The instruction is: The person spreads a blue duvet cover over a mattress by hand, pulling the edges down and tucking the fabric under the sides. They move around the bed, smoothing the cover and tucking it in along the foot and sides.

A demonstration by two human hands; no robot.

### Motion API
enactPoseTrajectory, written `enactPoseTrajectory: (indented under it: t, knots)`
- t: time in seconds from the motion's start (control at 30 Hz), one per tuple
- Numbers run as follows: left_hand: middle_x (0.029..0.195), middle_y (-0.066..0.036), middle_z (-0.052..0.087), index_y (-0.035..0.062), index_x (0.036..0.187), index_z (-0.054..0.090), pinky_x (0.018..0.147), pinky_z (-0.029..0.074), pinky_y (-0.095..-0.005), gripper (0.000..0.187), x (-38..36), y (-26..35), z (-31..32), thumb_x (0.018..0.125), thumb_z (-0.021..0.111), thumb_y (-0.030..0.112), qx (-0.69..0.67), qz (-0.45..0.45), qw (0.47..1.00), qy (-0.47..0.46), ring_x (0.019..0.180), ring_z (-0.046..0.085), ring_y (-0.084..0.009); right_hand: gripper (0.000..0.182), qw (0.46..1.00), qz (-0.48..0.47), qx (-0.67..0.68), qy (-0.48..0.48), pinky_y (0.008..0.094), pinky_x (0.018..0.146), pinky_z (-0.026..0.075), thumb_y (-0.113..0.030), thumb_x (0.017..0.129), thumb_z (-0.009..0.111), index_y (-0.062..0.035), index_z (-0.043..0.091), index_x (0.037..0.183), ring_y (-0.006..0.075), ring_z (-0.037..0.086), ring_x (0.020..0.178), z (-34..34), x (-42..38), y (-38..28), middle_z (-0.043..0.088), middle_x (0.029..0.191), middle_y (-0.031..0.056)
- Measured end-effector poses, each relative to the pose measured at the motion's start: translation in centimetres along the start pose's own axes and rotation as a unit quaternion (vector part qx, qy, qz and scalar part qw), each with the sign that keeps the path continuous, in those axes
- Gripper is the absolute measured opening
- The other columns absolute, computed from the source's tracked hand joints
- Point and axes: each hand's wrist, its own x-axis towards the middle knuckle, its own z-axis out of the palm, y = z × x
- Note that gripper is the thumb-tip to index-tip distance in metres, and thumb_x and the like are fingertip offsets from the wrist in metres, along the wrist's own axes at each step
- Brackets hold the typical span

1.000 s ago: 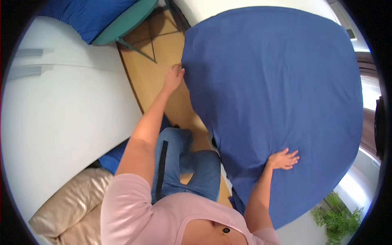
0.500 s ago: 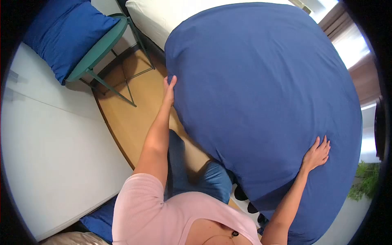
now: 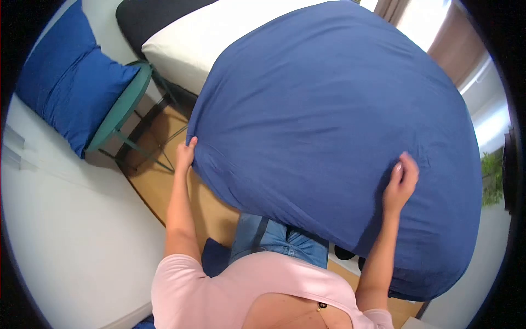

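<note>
A large blue duvet (image 3: 318,120) spreads over the bed and hangs down past its near edge. At the duvet's left edge, my left hand (image 3: 187,153) grips the fabric, thumb on top. My right hand (image 3: 401,183) is over the right part of the duvet, its fingers curled and slightly blurred; whether any cloth is between them cannot be made out. White sheet (image 3: 186,44) shows on the mattress beyond the duvet's upper left edge.
A green round table (image 3: 123,107) with thin legs stands at the left, bearing blue pillows (image 3: 71,82). A dark headboard (image 3: 148,22) is behind the bed. A white wall (image 3: 71,219) runs along the left, and a plant (image 3: 492,178) is at the right.
The duvet's left edge has moved left and toward me with my left hand. My right hand has shifted left and up, and its spread fingers have curled. The view has turned.
</note>
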Motion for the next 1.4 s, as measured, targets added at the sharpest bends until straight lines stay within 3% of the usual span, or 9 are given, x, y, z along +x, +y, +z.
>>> enactPoseTrajectory:
  t: [0.17, 0.27, 0.37, 0.47, 0.67, 0.87, 0.97, 1.2, 1.4]
  knots:
    - [0.116, -0.014, 0.055, -0.0017, 0.114, 0.054, 0.093, 0.037, -0.0328, 0.044, 4.3, 2.3, 3.6, 0.083, 0.055, 0.030, -0.108, 0.155, 0.974, 0.122, 0.109, 0.049, -0.0235, 0.052, 0.942, 0.199, -0.233, 0.134, 0.0449, 0.100, 0.026, -0.031, 0.085, 0.056, -0.0012, 0.044, 0.125, 0.0324, 0.037, 0.120, -4.8, -17.3, 2.0, 0.043, 0.127, 0.0180]
    - [0.128, -0.010, 0.047, 0.0026, 0.125, 0.047, 0.102, 0.027, -0.0321, 0.052, 5.1, 7.5, 2.7, 0.091, 0.041, 0.041, -0.265, 0.148, 0.952, 0.037, 0.120, 0.041, -0.0217, 0.067, 0.666, 0.631, -0.302, 0.261, 0.0442, 0.104, 0.025, -0.047, 0.087, 0.049, 0.0000, 0.034, 0.133, 0.0337, 0.033, 0.125, -4.5, -22.3, 6.8, 0.037, 0.134, 0.0199]
    - [0.134, -0.011, 0.043, -0.0038, 0.130, 0.041, 0.104, 0.025, -0.0309, 0.069, 6.9, 8.5, 4.2, 0.092, 0.034, 0.054, -0.381, 0.106, 0.912, -0.110, 0.124, 0.038, -0.0219, 0.067, 0.492, 0.663, 0.137, 0.547, 0.0440, 0.102, 0.030, -0.049, 0.089, 0.043, 0.0005, 0.032, 0.133, 0.0354, 0.037, 0.122, -4.3, -21.5, 9.1, 0.036, 0.135, 0.0204]
    - [0.126, -0.011, 0.050, -0.0042, 0.128, 0.043, 0.099, 0.033, -0.0319, 0.071, 7.3, 7.1, 4.7, 0.090, 0.038, 0.056, -0.309, 0.126, 0.914, -0.231, 0.116, 0.045, -0.0216, 0.063, 0.614, 0.487, 0.513, 0.352, 0.0453, 0.102, 0.033, -0.044, 0.090, 0.044, 0.0008, 0.033, 0.132, 0.0330, 0.040, 0.120, -4.1, -28.5, 16.7, 0.036, 0.136, 0.0174]
    - [0.119, -0.012, 0.055, -0.0024, 0.125, 0.045, 0.090, 0.043, -0.0346, 0.061, -1.5, 11.5, -2.3, 0.090, 0.048, 0.048, -0.526, 0.102, 0.782, -0.319, 0.103, 0.056, -0.0220, 0.049, 0.532, 0.577, 0.494, 0.375, 0.0484, 0.100, 0.035, -0.034, 0.091, 0.045, -0.0015, 0.042, 0.127, 0.0319, 0.043, 0.118, -12.8, -26.9, 12.7, 0.047, 0.128, 0.0159]
    - [0.108, -0.013, 0.057, -0.0001, 0.112, 0.051, 0.082, 0.045, -0.0323, 0.035, 9.7, 5.6, 4.2, 0.089, 0.056, 0.026, -0.124, 0.117, 0.981, -0.088, 0.092, 0.056, -0.0216, 0.059, 0.558, 0.636, 0.429, 0.317, 0.0503, 0.101, 0.033, -0.046, 0.089, 0.045, -0.0036, 0.040, 0.130, 0.0326, 0.040, 0.121, -11.5, -31.3, 12.3, 0.044, 0.133, 0.0108]
    - [0.093, -0.013, 0.060, -0.0016, 0.098, 0.057, 0.079, 0.044, -0.0308, 0.024, 9.8, 7.8, 5.1, 0.088, 0.055, 0.020, -0.130, 0.257, 0.928, 0.235, 0.086, 0.055, -0.0189, 0.072, 0.530, 0.608, 0.419, 0.417, 0.0476, 0.105, 0.028, -0.058, 0.086, 0.041, -0.0062, 0.034, 0.135, 0.0300, 0.034, 0.127, -10.9, -27.3, 9.4, 0.036, 0.139, 0.0084]
    - [0.105, -0.019, 0.060, -0.0067, 0.108, 0.053, 0.091, 0.039, -0.0368, 0.046, 1.4, 17.4, 5.4, 0.094, 0.044, 0.036, -0.040, 0.207, 0.975, 0.075, 0.101, 0.055, -0.0273, 0.076, 0.599, 0.540, 0.471, 0.358, 0.0489, 0.105, 0.028, -0.059, 0.083, 0.048, -0.0044, 0.034, 0.134, 0.0311, 0.036, 0.125, -11.7, -23.2, 7.8, 0.036, 0.139, 0.0102]
    - [0.090, -0.011, 0.062, -0.0060, 0.096, 0.055, 0.073, 0.047, -0.0312, 0.039, 1.0, 16.7, -0.3, 0.094, 0.045, 0.032, -0.502, 0.193, 0.838, -0.097, 0.081, 0.059, -0.0189, 0.068, 0.613, 0.467, 0.524, 0.362, 0.0479, 0.102, 0.032, -0.047, 0.084, 0.056, -0.0044, 0.036, 0.133, 0.0311, 0.040, 0.122, -16.0, -22.1, 4.9, 0.041, 0.135, 0.0108]
